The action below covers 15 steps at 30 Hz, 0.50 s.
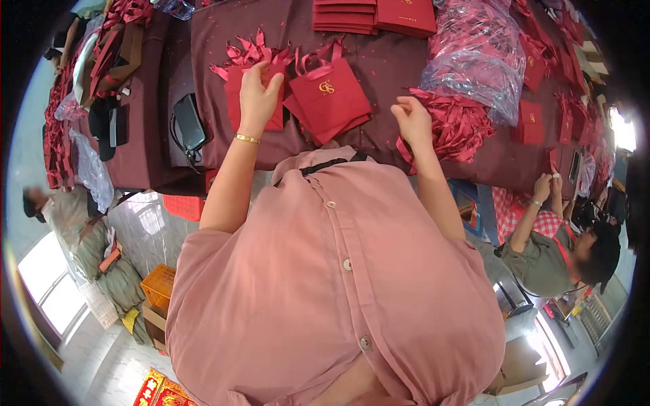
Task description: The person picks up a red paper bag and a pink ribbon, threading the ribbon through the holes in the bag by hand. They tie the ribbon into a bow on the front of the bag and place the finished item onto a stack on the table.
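Note:
My left hand point(260, 95) lies over a red paper gift bag point(233, 101), its thumb apart from the fingers. Red ribbon handles point(252, 51) fan out beyond that bag. Just right of it, another red gift bag point(332, 95) with a gold emblem rests at a slant on top of more bags, its pink-red ribbon handle spread toward the far side. My right hand point(413, 120) hovers at the left edge of a heap of red ribbons point(460, 128), fingers curved and slightly apart. I see nothing held in either hand.
A large clear plastic bag of ribbons point(474, 61) stands behind the heap. Stacked red bags point(372, 15) sit at the far edge. A black phone point(189, 122) with a strap lies left. One co-worker point(555, 250) works at right; another person point(74, 230) is at left.

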Available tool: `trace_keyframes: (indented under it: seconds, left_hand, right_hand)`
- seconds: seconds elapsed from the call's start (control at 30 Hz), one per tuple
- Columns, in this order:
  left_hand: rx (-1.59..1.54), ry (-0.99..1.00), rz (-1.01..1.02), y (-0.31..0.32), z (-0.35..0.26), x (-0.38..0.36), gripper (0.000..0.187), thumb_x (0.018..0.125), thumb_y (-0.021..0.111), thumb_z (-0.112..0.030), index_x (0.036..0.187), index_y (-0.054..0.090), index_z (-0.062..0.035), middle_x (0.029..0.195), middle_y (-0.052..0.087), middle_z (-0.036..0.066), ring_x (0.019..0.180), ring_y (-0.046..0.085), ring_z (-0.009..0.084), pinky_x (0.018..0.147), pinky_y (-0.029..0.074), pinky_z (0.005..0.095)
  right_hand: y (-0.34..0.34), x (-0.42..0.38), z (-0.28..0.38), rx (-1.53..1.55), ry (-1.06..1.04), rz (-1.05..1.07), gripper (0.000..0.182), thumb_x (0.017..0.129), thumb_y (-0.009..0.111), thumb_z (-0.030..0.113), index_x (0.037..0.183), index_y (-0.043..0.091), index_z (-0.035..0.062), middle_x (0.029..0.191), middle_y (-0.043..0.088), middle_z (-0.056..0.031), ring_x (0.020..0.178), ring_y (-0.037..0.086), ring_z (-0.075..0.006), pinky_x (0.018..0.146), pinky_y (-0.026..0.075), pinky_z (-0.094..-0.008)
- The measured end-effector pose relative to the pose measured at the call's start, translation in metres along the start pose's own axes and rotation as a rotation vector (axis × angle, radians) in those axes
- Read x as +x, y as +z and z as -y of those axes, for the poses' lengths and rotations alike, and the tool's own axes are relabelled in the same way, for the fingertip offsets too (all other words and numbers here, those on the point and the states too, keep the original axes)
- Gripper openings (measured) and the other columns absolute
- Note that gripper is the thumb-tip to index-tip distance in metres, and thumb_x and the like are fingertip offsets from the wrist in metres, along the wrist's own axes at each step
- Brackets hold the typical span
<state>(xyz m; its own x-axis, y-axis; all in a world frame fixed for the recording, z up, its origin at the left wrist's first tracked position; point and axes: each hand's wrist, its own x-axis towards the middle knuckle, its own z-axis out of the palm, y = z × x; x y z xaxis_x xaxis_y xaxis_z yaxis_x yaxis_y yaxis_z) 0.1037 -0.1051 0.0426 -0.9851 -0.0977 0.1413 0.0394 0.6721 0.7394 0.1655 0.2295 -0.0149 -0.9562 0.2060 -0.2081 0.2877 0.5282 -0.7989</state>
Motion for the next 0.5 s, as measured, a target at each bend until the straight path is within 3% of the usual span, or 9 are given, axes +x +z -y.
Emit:
trace_keyframes:
  seconds: [0.03,0.1,0.13,0.23,0.37,0.5]
  left_hand:
    - [0.002,-0.001,0.004,0.0,0.007,-0.004,0.04,0.083,0.067,-0.023,0.115,0.057,-0.0002,0.103,0.06,0.016,0.091,0.059,0.0263,0.082,0.048,0.0359]
    - [0.139,0.031,0.064,0.003,0.016,-0.009,0.043,0.079,0.07,-0.023,0.113,0.057,-0.0001,0.104,0.06,0.018,0.093,0.058,0.031,0.082,0.048,0.0395]
    - [0.139,0.032,0.062,0.007,0.017,-0.011,0.043,0.079,0.07,-0.023,0.113,0.057,-0.0001,0.104,0.06,0.018,0.093,0.058,0.031,0.082,0.048,0.0395]
    - [0.294,0.154,0.108,0.024,0.011,-0.02,0.055,0.073,0.075,-0.036,0.111,0.058,-0.0005,0.11,0.057,0.02,0.101,0.056,0.0354,0.084,0.047,0.0443]
    - [0.454,0.029,0.194,0.039,-0.013,-0.023,0.059,0.068,0.078,-0.04,0.109,0.06,-0.0008,0.113,0.056,0.018,0.102,0.055,0.0353,0.087,0.046,0.0439]
    - [0.489,0.029,0.213,0.045,-0.012,-0.023,0.052,0.063,0.081,-0.034,0.102,0.063,-0.0038,0.111,0.056,0.015,0.101,0.055,0.0329,0.086,0.047,0.0425]
  right_hand:
    - [-0.004,-0.002,-0.003,0.002,0.004,0.001,0.037,0.079,0.07,0.027,0.106,0.063,0.0021,0.098,0.067,-0.0157,0.09,0.065,-0.0249,0.077,0.051,-0.035]
    - [-0.013,-0.007,-0.005,-0.378,-0.029,-0.016,0.033,0.079,0.069,0.023,0.104,0.064,0.0025,0.091,0.068,-0.0169,0.087,0.066,-0.0303,0.076,0.052,-0.0386]
    - [-0.013,-0.01,-0.002,-0.409,-0.002,-0.021,0.031,0.076,0.07,0.025,0.097,0.064,0.0024,0.092,0.066,-0.0168,0.087,0.064,-0.0351,0.076,0.051,-0.0427]
    - [-0.004,-0.018,0.001,-0.641,-0.098,-0.062,0.026,0.076,0.07,0.024,0.092,0.064,0.0041,0.089,0.064,-0.0155,0.083,0.063,-0.0349,0.072,0.051,-0.0439]
    - [0.003,-0.014,-0.007,-0.633,-0.075,0.044,0.022,0.076,0.071,0.023,0.089,0.063,0.0068,0.089,0.062,-0.015,0.087,0.062,-0.0346,0.074,0.05,-0.0457]
    - [-0.001,-0.014,-0.01,-0.524,-0.138,-0.066,0.014,0.078,0.068,0.019,0.079,0.063,0.006,0.083,0.061,-0.0148,0.079,0.061,-0.034,0.068,0.049,-0.0445]
